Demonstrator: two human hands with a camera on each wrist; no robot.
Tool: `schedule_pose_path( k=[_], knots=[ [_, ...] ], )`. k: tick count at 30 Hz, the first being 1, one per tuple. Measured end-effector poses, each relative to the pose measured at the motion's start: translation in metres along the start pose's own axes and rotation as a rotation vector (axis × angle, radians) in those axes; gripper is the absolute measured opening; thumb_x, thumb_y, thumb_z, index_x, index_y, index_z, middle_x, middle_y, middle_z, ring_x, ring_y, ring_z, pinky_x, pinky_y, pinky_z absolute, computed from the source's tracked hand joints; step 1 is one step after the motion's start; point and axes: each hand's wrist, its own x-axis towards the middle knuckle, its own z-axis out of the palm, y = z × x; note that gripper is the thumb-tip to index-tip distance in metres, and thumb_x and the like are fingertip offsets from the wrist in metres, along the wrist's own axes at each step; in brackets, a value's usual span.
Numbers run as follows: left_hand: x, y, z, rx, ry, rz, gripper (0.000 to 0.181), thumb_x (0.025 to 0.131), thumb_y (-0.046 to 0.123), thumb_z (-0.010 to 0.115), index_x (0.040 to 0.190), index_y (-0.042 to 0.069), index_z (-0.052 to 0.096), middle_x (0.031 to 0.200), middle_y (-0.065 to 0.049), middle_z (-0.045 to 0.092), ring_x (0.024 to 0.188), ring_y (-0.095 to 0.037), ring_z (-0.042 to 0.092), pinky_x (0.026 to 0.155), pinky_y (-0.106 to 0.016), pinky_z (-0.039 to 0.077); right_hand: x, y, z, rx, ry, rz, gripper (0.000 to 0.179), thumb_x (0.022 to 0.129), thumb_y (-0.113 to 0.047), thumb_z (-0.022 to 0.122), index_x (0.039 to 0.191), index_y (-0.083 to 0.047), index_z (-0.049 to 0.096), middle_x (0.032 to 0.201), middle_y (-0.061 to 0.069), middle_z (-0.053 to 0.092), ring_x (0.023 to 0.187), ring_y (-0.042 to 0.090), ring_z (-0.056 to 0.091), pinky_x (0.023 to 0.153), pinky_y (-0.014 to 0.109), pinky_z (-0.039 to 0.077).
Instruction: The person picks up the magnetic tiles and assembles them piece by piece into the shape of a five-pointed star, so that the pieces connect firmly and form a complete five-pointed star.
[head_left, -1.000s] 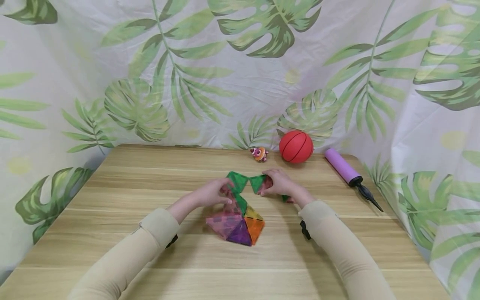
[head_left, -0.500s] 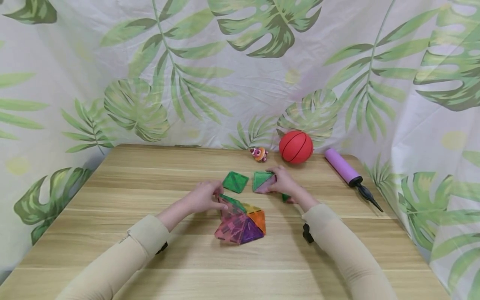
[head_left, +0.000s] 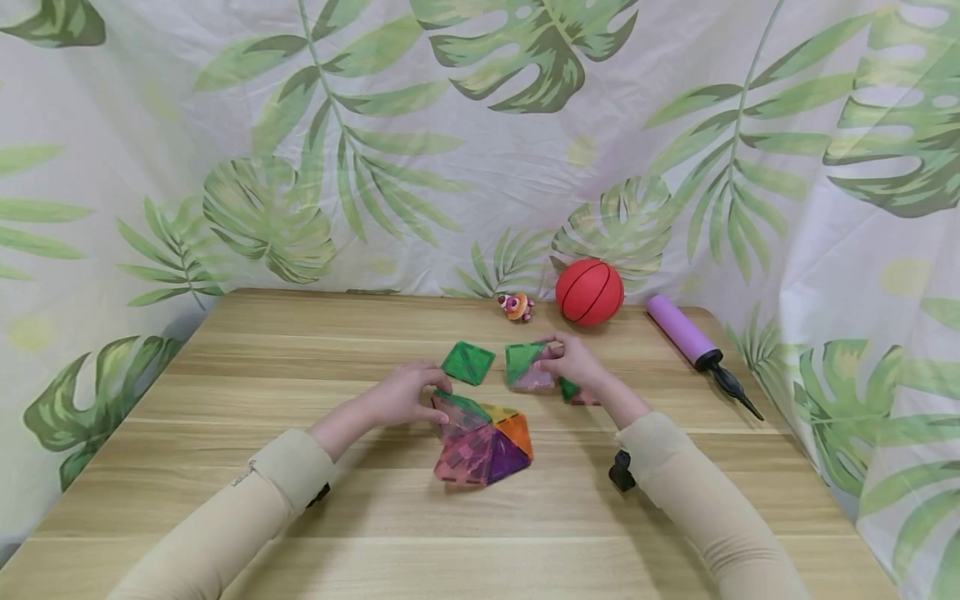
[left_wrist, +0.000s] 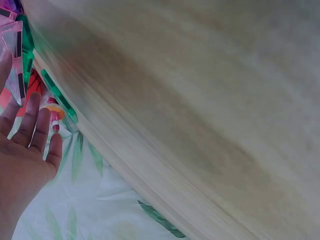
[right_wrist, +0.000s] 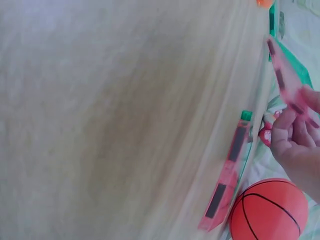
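Note:
My left hand [head_left: 405, 396] pinches the left edge of a joined fan of translucent magnetic tiles in the head view. The fan has pink tiles [head_left: 465, 457], a purple tile [head_left: 507, 461], an orange tile [head_left: 516, 433], a yellow one [head_left: 498, 412] and green [head_left: 463, 405] near the fingertips. In the left wrist view, the thumb and fingers are around a pink tile [left_wrist: 16, 60]. My right hand [head_left: 573, 367] pinches a green-and-pink tile pair [head_left: 525, 360], tilted up; its pink edge [right_wrist: 280, 75] shows in the right wrist view.
A green tile pair [head_left: 468, 363] lies between the hands, beyond the fan. Another green-and-pink pair [head_left: 579, 393] is partly behind the right hand. Along the back stand a small toy figure [head_left: 516, 307], a red ball [head_left: 590, 292] and a purple hand pump [head_left: 682, 333].
My left hand has drawn back leftward and the fan has turned, coming apart from the green pair. My right hand has shifted slightly right, tilting its tile pair up.

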Motion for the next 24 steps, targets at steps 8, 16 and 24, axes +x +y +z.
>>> schedule_pose_path(
  k=[8,16,24],
  knots=[
    [-0.006,0.011,0.004,0.011,0.049,-0.003,0.037,0.067,0.041,0.083,0.088,0.019,0.061,0.089,0.009,0.061,0.095,-0.016,0.049,0.09,-0.046,0.032,0.001,-0.012,0.001,0.17,0.068,-0.004,0.045,0.087,-0.01,0.068,0.127,0.003,0.05,0.106,0.022,0.067,0.079,0.011,0.066,0.067,0.024,0.052],
    [-0.012,0.021,0.004,-0.011,0.049,0.019,0.038,0.065,0.044,0.083,0.079,0.019,0.057,0.081,0.012,0.06,0.086,-0.016,0.052,0.084,-0.044,0.034,-0.007,-0.028,0.008,0.279,0.007,0.0,0.043,0.09,-0.011,0.064,0.128,0.004,0.051,0.095,0.011,0.069,0.069,0.009,0.062,0.069,0.029,0.054],
    [0.008,0.014,-0.018,-0.124,0.08,-0.072,0.033,0.082,0.034,0.073,0.097,0.006,0.064,0.092,-0.005,0.065,0.09,-0.026,0.061,0.081,-0.039,0.048,-0.012,-0.044,0.014,0.338,-0.071,-0.038,0.038,0.093,-0.005,0.056,0.13,0.005,0.049,0.092,0.007,0.066,0.079,0.012,0.062,0.071,0.028,0.054]
  ],
)
